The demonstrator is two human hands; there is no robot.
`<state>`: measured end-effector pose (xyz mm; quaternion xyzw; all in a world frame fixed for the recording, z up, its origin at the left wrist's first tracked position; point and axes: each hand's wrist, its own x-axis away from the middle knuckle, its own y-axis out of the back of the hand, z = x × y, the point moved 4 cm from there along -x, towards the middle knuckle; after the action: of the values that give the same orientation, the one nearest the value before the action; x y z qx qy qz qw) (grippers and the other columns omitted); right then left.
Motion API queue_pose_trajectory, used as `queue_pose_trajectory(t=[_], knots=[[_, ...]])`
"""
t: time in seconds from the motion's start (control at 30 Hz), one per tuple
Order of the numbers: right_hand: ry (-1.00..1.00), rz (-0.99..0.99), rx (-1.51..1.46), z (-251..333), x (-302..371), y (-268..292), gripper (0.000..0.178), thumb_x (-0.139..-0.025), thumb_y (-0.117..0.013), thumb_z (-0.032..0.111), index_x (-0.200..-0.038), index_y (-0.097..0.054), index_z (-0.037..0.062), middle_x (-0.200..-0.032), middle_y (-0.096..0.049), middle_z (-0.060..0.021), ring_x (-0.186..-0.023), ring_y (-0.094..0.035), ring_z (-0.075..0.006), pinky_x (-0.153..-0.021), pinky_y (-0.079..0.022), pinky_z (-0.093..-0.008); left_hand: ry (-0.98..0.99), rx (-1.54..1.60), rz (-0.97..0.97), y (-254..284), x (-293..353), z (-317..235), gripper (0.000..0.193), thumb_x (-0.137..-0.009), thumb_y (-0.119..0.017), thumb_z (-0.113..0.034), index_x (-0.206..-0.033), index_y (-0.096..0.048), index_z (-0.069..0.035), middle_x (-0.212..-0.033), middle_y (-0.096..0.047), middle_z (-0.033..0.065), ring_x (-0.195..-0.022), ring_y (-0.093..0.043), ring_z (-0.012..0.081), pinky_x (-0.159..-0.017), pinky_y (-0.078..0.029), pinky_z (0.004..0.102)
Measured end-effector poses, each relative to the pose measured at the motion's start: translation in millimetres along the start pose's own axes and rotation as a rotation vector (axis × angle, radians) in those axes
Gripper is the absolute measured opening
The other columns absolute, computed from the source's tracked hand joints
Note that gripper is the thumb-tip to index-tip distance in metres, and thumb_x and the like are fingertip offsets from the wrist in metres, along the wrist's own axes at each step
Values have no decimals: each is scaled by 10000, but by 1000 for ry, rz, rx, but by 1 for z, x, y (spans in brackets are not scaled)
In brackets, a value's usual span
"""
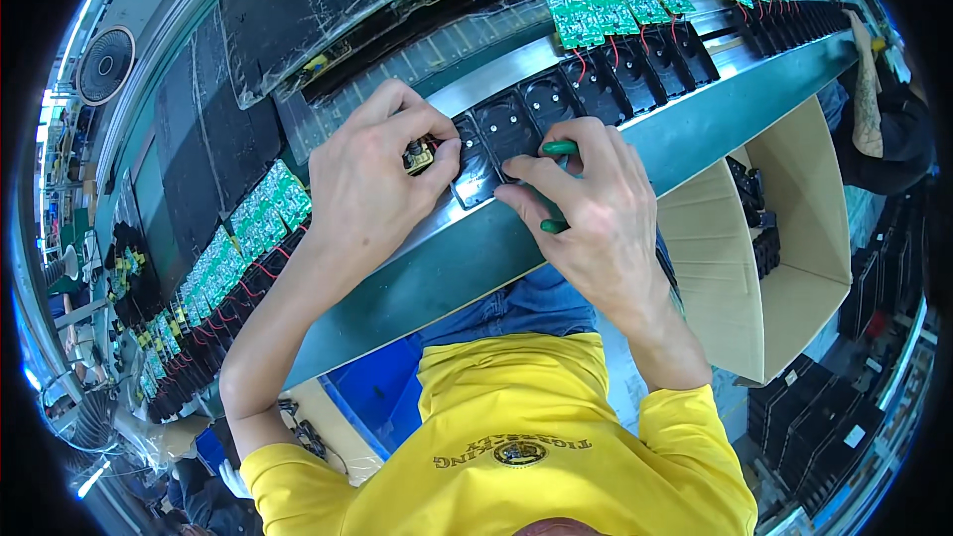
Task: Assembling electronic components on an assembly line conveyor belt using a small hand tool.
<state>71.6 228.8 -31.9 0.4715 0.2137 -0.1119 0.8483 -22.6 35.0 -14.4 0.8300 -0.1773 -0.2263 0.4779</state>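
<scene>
My left hand (382,164) is closed, thumb and fingers pinching a small circuit board (421,155) with yellow parts at the left end of a row of black plastic cases (506,129). Facing it, my right hand (601,194) curls round a tool with two green handles (561,147), perhaps pliers; its head is hidden by the hand. The right thumb and index finger come together at the near edge of the cases, and whether they pinch anything there cannot be seen. Small silvery spots show inside the open cases.
Green circuit boards (606,12) with red wires stand behind the cases; more boards (243,223) line the bench at left. A cardboard box (710,258) holding black parts stands at right, near another person's arm (867,104). A blue bin (377,387) is below the bench.
</scene>
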Motion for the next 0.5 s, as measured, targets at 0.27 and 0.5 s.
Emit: queue_pose_trajectory(t=[0.27, 0.5], knots=[[0, -17, -14, -2, 1, -3, 236, -862, -991, 171, -1075, -900, 125, -1197, -679, -61, -966, -654, -247, -857, -573, -384, -24, 7, -25, -2, -2, -1, 75, -955, -817, -126, -912, -775, -81, -1063, -680, -7, -805, -671, 236, -745, -545, 373], [-5, -14, -10, -1, 1, -2, 239, -862, -993, 171, -1075, -898, 117, -1195, -680, -63, -968, -653, -253, -855, -572, -379, -16, 1, -14, -3, -4, 0, 81, -934, -818, -115, -893, -760, -76, -1055, -680, -4, -790, -669, 243, -740, -548, 379]])
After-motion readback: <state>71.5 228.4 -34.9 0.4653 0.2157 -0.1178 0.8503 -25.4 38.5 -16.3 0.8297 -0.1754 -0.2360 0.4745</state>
